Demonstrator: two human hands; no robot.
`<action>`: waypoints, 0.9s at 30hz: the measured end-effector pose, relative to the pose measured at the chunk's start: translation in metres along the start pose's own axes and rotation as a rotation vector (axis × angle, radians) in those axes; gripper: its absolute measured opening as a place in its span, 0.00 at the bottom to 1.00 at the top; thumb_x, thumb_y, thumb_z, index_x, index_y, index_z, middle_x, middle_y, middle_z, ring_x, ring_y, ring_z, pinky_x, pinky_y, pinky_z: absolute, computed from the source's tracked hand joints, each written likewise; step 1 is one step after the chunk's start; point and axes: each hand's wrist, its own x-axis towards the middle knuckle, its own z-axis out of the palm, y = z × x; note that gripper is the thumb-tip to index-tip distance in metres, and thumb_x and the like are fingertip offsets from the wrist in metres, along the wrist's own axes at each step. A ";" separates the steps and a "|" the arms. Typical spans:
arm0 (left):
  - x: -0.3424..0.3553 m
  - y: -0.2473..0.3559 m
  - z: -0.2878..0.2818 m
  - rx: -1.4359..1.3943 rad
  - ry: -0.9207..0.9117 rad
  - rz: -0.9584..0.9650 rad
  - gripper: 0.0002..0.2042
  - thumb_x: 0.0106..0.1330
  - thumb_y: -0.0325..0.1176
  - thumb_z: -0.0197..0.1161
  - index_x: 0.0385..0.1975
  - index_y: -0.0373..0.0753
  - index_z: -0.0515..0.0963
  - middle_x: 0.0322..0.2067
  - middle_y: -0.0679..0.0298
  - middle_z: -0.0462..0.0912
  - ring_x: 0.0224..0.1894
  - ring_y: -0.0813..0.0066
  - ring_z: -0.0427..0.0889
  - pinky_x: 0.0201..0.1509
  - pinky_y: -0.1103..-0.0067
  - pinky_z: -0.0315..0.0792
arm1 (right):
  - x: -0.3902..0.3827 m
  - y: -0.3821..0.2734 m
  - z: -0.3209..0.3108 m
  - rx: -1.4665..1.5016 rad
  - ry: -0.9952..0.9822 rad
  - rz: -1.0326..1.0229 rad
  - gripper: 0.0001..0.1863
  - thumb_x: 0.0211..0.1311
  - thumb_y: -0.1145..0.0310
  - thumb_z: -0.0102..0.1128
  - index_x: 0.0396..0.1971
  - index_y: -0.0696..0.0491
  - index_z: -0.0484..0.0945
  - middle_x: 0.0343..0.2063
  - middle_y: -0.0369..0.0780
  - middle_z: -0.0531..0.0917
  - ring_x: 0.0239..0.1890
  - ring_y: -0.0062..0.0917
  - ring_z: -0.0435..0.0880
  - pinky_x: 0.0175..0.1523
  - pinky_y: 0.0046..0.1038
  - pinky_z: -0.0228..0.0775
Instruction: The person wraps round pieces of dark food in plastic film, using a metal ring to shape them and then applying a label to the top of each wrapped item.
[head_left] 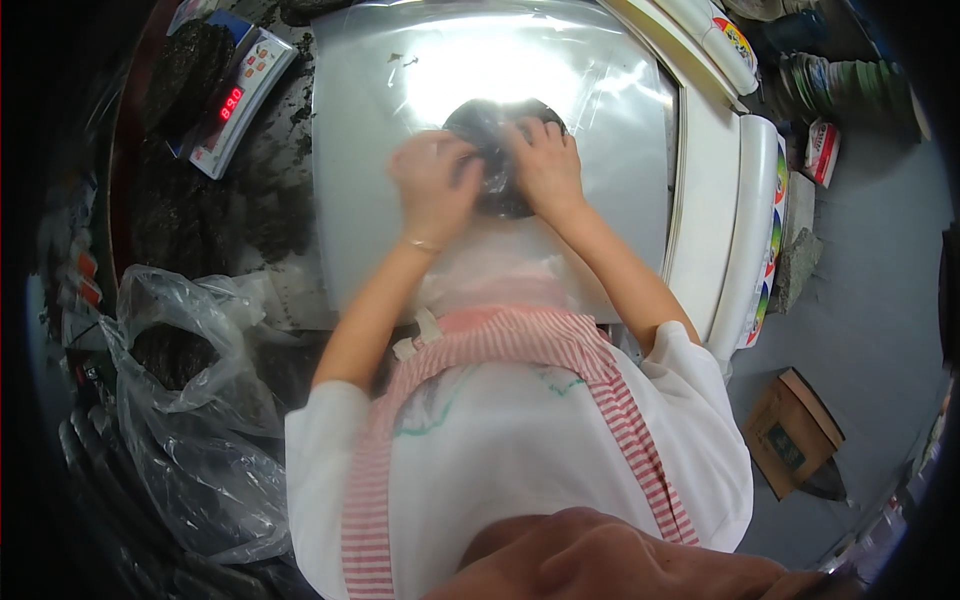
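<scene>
Glare off the steel table (370, 200) washes out your view. Your left hand (432, 185) is blurred, its grip unreadable. Your right hand (545, 165) curls over a dark lump (490, 125) in clear film (600, 90), half hidden between both hands.

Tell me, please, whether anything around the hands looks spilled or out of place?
Yes: dark crumbs lie scattered over the surface left of the grey tray, around the scale. Both hands press a dark round cake wrapped in clear film.
</scene>
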 end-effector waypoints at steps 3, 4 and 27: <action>0.008 0.001 0.002 -0.355 0.324 -0.436 0.28 0.56 0.35 0.66 0.55 0.34 0.66 0.56 0.53 0.69 0.60 0.54 0.65 0.64 0.63 0.54 | 0.008 -0.008 0.009 -0.077 -0.089 -0.014 0.28 0.49 0.71 0.55 0.56 0.52 0.71 0.38 0.38 0.75 0.39 0.29 0.72 0.37 0.32 0.61; 0.008 0.004 0.007 -0.442 0.142 -0.256 0.32 0.58 0.38 0.65 0.60 0.34 0.61 0.61 0.52 0.63 0.64 0.54 0.60 0.67 0.63 0.51 | 0.013 -0.011 -0.005 0.016 -0.190 0.009 0.26 0.50 0.72 0.56 0.54 0.54 0.72 0.41 0.41 0.75 0.44 0.34 0.73 0.44 0.36 0.65; 0.014 -0.013 0.004 -0.248 -0.333 0.354 0.17 0.52 0.24 0.65 0.43 0.40 0.75 0.56 0.56 0.70 0.62 0.55 0.67 0.57 0.69 0.71 | 0.018 0.031 0.009 0.100 -0.089 -0.045 0.14 0.45 0.77 0.58 0.35 0.47 0.79 0.42 0.30 0.79 0.61 0.36 0.66 0.63 0.65 0.39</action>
